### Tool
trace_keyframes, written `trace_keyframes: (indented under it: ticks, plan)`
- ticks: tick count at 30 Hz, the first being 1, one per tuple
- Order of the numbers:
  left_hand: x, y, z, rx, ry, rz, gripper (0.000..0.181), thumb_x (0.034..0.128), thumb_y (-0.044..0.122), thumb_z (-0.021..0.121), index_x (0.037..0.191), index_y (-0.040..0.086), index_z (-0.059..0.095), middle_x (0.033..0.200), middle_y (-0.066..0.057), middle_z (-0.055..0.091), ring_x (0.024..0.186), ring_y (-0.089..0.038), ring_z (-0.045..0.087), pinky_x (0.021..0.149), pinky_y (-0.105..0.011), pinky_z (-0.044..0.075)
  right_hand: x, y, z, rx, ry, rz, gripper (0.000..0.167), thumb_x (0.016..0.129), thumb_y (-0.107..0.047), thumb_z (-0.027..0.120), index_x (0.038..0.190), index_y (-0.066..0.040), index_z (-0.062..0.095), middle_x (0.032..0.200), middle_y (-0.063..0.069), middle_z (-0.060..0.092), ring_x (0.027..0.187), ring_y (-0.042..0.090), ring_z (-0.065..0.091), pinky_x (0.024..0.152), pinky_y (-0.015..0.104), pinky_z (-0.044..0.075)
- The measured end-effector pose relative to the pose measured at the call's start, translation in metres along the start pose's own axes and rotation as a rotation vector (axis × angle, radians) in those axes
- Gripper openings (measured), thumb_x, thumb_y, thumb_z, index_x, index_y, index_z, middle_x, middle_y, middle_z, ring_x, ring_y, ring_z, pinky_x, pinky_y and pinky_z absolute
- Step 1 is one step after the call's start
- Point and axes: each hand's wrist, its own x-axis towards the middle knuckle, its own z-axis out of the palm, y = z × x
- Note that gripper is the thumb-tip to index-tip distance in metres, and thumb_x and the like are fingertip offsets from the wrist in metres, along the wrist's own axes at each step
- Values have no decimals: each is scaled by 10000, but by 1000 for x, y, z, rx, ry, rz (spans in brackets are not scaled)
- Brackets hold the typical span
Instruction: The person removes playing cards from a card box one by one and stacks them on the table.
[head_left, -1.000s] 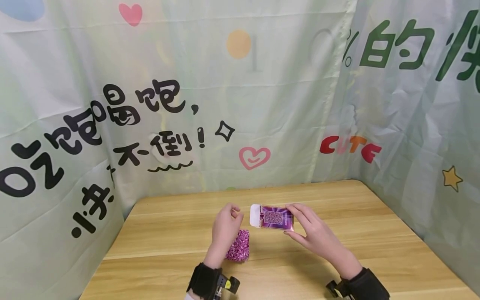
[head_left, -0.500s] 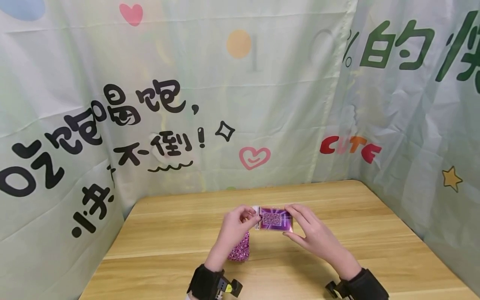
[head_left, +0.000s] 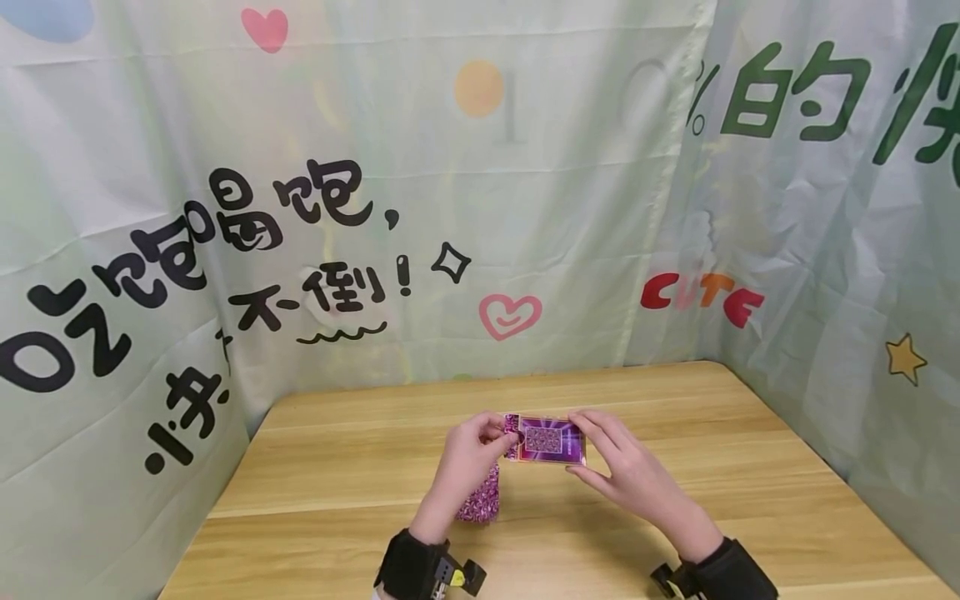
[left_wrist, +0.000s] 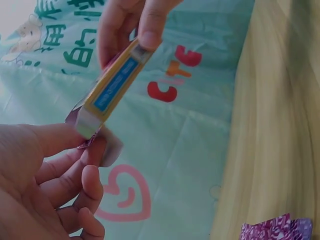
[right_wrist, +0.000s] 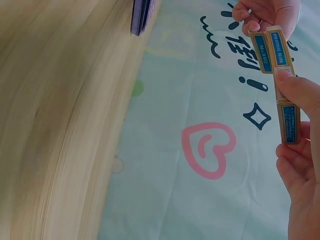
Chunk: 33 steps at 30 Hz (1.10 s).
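Observation:
A purple playing card box (head_left: 551,439) is held level above the table in the head view. My right hand (head_left: 633,475) grips its right end between thumb and fingers. At the open left end, my left hand (head_left: 471,454) pinches purple-patterned cards (head_left: 512,423) that stick out a little. In the left wrist view the white flap (left_wrist: 111,146) hangs beside my left fingertips. Below my left hand, a pile of pink-purple patterned cards (head_left: 482,498) lies on the table, partly covered by the forearm. How many cards are in the box is hidden.
The wooden table (head_left: 337,467) has a rounded far corner. Printed cloth (head_left: 420,108) with letters and hearts hangs close behind it and along both sides.
My left hand has moved right to the box's open end and taken hold there. Patterned cards now show where the white flap was visible. My right hand has hardly moved.

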Motion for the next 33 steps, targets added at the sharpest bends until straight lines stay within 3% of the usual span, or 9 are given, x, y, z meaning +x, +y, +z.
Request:
trace_keyframes:
  ticks: [8,12,19,22,26,30,33]
  plan:
    - [6,-11,-17,-81,37,-63,270,889,254,704,1080,66,671,904,-53,677,781,-120,585,668,-205,496,-2,4,-1,-31,-10,36,647,954,-521,516,1320,10,558,1222,127,595,1101,241,579,1103,111,314]
    - [9,-14,-25,-118,107,-81,285,911,207,673,1133,30,653,948,-103,653,804,-139,562,683,-201,492,-3,5,-2,-37,-10,41,644,954,-520,514,1319,9,559,1220,127,595,1098,245,580,1090,134,349]
    - [14,-15,-33,-218,287,-143,245,964,118,567,1175,20,644,988,-139,632,812,-140,539,693,-235,489,-5,6,-5,-32,-63,77,658,948,-533,511,1340,-4,542,1245,118,582,1127,239,567,1091,130,344]
    - [14,-17,-34,-218,309,-178,246,977,93,527,1174,17,653,1061,-162,645,862,-181,571,725,-268,502,-5,5,-5,-28,-82,91,664,943,-533,518,1349,-8,534,1258,120,575,1146,240,558,1099,129,331]
    - [14,-27,-33,-131,231,-236,256,978,77,503,1163,17,670,1174,-187,656,967,-244,619,793,-330,520,-5,6,-4,-33,-65,74,664,941,-533,528,1339,-2,542,1247,120,583,1136,237,563,1106,116,311]
    - [14,-41,-30,-11,55,-256,257,963,61,503,1143,13,681,1157,-197,670,838,-200,607,689,-293,494,-4,6,-5,-35,-71,78,665,939,-533,533,1337,-1,543,1247,117,582,1135,235,562,1100,122,324]
    - [14,-50,-26,73,-47,-233,219,950,53,529,1078,12,701,1083,-178,692,798,-175,598,671,-280,483,-4,6,-4,-36,-53,65,664,943,-535,524,1325,7,552,1236,120,589,1121,238,570,1094,120,329]
